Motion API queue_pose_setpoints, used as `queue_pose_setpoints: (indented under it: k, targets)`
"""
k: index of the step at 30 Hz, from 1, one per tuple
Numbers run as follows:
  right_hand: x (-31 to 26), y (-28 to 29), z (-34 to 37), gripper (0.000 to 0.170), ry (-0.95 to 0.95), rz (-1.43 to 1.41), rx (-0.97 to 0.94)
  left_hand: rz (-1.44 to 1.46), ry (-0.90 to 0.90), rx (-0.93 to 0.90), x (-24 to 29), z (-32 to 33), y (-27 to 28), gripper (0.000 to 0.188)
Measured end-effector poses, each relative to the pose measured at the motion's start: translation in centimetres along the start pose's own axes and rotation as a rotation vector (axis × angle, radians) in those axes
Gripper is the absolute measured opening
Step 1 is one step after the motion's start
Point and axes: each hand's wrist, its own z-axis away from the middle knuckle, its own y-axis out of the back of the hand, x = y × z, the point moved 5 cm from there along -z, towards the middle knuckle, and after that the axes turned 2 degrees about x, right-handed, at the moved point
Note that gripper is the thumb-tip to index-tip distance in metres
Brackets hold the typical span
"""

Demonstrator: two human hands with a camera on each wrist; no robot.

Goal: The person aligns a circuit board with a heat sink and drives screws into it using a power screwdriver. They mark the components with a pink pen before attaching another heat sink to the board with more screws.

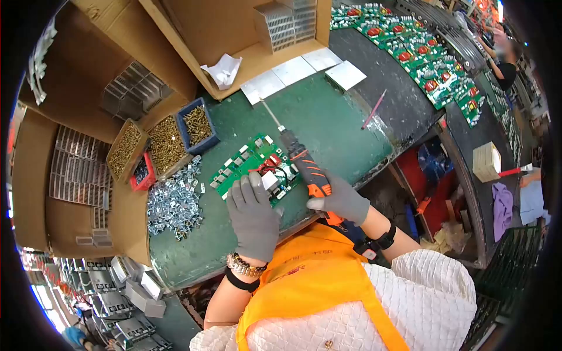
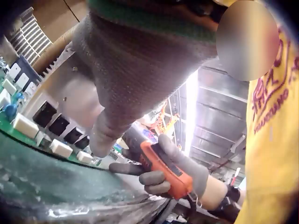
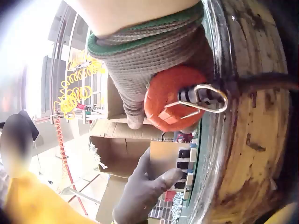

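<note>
A green circuit board [image 1: 239, 165] with red and white parts lies on the bench before the person. The gloved left hand [image 1: 253, 217] is over its near edge. In the right wrist view its thumb and fingers grip a flat metal heat sink [image 3: 163, 156], which stands beside a row of black components [image 2: 59, 125] on the board. The gloved right hand [image 1: 342, 202] holds an orange and black electric screwdriver [image 1: 307, 167] by its body. Its long bit [image 1: 270, 111] points away over the bench, past the board. A wire hanging loop [image 3: 212, 98] shows at the tool's rear end.
Left of the board lie a heap of metal clips [image 1: 174, 202] and bins of brass screws [image 1: 167, 140]. Cardboard boxes [image 1: 193, 35] with finned heat sinks stand behind. Flat metal plates [image 1: 293, 70] lie in a row; more circuit boards [image 1: 410, 55] cover the far right. A pencil-like stick [image 1: 374, 109] lies nearby.
</note>
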Motion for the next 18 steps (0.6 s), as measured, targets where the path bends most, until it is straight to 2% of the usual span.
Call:
queue_pose_setpoints:
  k: [2,5,7,9,10,11,13,14,15,17,18]
  targets:
    - [0.3,-0.7,-0.3,0.082,0.047,0.067,-0.024,-0.003,-0.007,0.015,0.1,0.0,-0.2,0.101]
    - [-0.3,-1.8,0.2,0.083,-0.002,0.016,-0.013,0.018,-0.014,0.022,0.0,0.0,-0.5,0.101]
    - [-0.1,-2.1,0.2,0.083,0.029,-0.036,-0.005,0.022,-0.001,0.061,0.0,0.0,-0.5,0.101]
    - [0.6,-2.2,0.1,0.096,-0.032,-0.09,0.002,0.008,-0.01,0.06,0.2,0.0,-0.6,0.101]
    - [0.3,-2.3,0.1,0.079,-0.03,-0.152,-0.017,-0.017,-0.011,0.069,0.1,0.0,-0.6,0.101]
    - [0.1,-2.0,0.3,0.079,-0.034,-0.165,-0.008,-0.044,-0.011,0.077,0.1,0.1,-0.5,0.102]
    - [-0.2,-1.8,0.2,0.054,-0.072,-0.348,-0.05,-0.042,-0.028,0.078,0.2,0.2,-0.4,0.101]
    - [-0.3,-1.4,0.2,0.037,-0.049,-0.334,-0.075,-0.019,-0.023,0.079,0.1,0.4,-0.1,0.101]
    - [-0.1,-1.0,0.4,0.037,-0.045,-0.341,-0.077,0.003,-0.015,0.082,0.1,0.5,0.0,0.1]
    - [0.4,-0.3,0.9,0.037,0.007,-0.543,-0.087,0.006,-0.036,0.12,-0.7,1.1,-0.4,0.1]
    - [0.4,-0.2,1.1,0.044,0.046,-0.547,-0.125,0.016,-0.055,0.155,-1.1,1.4,-0.3,0.099]
